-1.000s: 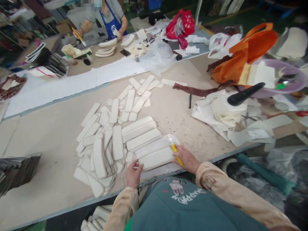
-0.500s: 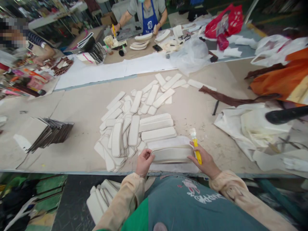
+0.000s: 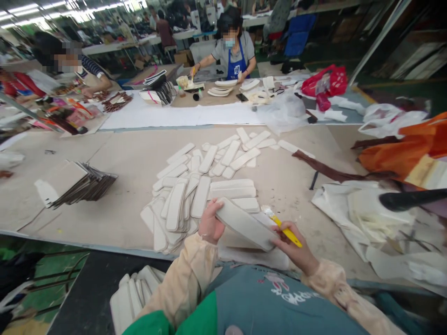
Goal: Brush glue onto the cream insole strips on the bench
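Long off-white padded strip with rounded ends, tilted, left hand gripping one end, right hand gripping the other plus yellow-handled brush

held strip: off-white, plain
brush: yellow handle, whitish bristles
strip pile: same off-white, mid tabletop
tabletop: beige, white flecks near right edge
card stack: dark edges, pale top face, left edge
bag: orange, right edge
far bag: red, far right corner
apron: teal, white lettering
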The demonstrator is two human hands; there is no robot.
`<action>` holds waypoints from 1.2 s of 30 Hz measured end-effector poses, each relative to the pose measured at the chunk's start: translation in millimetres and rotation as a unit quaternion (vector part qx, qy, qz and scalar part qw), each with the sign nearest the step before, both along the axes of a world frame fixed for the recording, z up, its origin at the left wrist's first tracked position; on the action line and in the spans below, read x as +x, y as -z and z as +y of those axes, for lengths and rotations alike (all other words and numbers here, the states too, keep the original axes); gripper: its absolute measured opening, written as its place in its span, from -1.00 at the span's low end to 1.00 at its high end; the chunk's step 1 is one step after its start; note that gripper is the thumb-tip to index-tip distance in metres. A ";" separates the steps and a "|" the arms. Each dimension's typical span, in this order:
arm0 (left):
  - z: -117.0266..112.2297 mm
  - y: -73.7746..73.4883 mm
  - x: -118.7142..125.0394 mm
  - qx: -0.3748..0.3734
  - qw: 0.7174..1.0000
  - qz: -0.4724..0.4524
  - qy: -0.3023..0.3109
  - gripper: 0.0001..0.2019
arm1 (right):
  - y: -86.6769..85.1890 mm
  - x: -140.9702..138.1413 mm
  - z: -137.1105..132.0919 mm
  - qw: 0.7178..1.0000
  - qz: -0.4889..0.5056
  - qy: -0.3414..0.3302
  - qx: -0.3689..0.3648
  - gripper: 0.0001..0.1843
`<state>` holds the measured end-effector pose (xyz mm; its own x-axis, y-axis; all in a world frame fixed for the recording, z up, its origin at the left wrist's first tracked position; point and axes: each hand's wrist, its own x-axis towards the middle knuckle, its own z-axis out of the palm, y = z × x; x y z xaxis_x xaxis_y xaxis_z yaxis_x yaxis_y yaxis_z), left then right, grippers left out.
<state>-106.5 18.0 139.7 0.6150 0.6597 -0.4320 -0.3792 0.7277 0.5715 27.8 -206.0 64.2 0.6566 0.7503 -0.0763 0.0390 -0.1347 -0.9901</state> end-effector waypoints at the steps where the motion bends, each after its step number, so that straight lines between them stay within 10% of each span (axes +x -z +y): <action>1: 4.4 4.2 -1.1 -0.020 1.000 0.006 -0.021 -0.82 | -2.6 -2.5 0.9 0.999 0.025 0.020 0.004 -0.59; 9: 6.2 32.3 -13.9 -0.138 0.984 0.050 -0.096 -0.85 | -25.6 -14.2 9.3 0.993 0.009 0.120 -0.011 -0.63; 36: -5.3 39.5 -26.4 -0.070 0.993 -0.004 -0.094 -0.77 | -23.9 -8.4 4.0 0.997 0.023 0.077 -0.012 -0.57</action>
<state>-133.0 12.6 100.2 0.4902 0.6964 -0.5242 -0.5193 0.7164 0.4660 19.4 -202.0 88.0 0.7599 0.6378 -0.1253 -0.0288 -0.1595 -0.9868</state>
